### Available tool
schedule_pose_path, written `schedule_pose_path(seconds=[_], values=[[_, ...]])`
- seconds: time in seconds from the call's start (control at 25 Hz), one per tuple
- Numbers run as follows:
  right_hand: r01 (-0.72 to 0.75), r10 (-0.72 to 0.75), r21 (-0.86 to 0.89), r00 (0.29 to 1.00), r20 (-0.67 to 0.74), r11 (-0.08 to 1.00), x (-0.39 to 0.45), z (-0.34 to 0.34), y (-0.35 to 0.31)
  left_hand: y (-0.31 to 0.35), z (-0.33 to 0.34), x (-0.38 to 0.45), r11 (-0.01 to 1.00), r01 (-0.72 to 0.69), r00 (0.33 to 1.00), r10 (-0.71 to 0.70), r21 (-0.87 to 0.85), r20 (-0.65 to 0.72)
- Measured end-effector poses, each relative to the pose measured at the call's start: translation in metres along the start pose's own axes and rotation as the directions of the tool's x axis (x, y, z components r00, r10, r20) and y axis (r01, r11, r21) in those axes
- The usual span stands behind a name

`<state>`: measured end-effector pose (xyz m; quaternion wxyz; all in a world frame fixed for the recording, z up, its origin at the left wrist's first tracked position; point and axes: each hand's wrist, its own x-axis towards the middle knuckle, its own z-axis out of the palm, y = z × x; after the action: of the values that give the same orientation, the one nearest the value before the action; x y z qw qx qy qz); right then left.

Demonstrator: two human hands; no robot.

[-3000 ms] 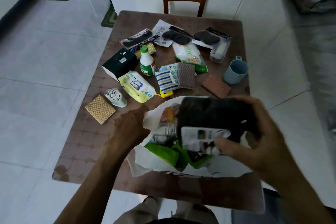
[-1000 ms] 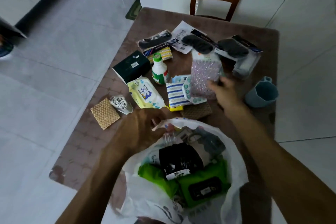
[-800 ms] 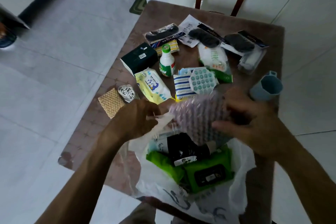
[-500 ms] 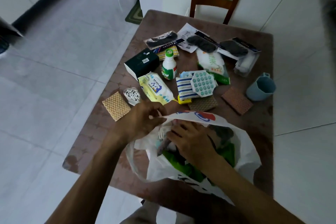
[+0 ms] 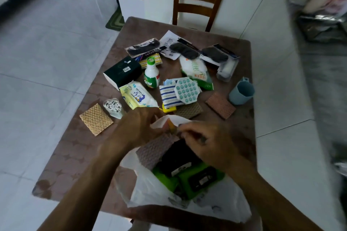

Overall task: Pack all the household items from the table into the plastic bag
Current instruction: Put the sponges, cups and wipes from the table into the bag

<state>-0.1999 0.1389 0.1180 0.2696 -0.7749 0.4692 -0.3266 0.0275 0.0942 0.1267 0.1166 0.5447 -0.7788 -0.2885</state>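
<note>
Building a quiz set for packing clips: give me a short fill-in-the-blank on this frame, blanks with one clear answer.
1. The left hand grips the rim of the white plastic ____.
2. The blue cup stands near the table's ____ edge.
3. The white bottle has a ____ cap.
4. Beyond the table stands a wooden ____.

Missing words: bag; right; green; chair

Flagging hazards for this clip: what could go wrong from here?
The plastic bag overhangs the table edge nearest the person, so it may slide off once heavier. The green-capped bottle stands upright among crowded items; a reach past it could topple it. Both hands, left and right, crowd the bag's mouth.
</note>
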Motion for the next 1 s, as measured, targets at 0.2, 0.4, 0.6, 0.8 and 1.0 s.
schedule_pose_path(seconds=[0.2,0.4,0.6,0.8,1.0], values=[[-0.595,0.545,-0.125,0.788,-0.286,0.794,0.037,-0.057,0.120,0.027,0.007,0.043,0.997,-0.013,0.998,0.008,0.078,0.064],[-0.707,0.779,-0.433,0.627,-0.020,0.559,0.054,-0.031,0.234,0.026,0.018,0.042,0.996,-0.073,0.997,0.074,0.045,-0.028],[-0.757,0.856,-0.528,0.507,-0.102,0.385,0.048,-0.008,0.272,0.028,0.020,0.040,0.994,-0.105,0.992,0.105,0.001,-0.075],[-0.846,0.842,-0.024,0.533,-0.084,0.533,0.035,-0.025,0.212,0.034,0.024,0.046,0.985,-0.112,0.992,0.119,0.132,-0.048],[-0.273,0.362,0.248,0.801,-0.477,0.930,-0.038,-0.071,0.044,0.027,0.010,0.054,0.998,-0.065,0.997,0.064,0.023,0.040]])
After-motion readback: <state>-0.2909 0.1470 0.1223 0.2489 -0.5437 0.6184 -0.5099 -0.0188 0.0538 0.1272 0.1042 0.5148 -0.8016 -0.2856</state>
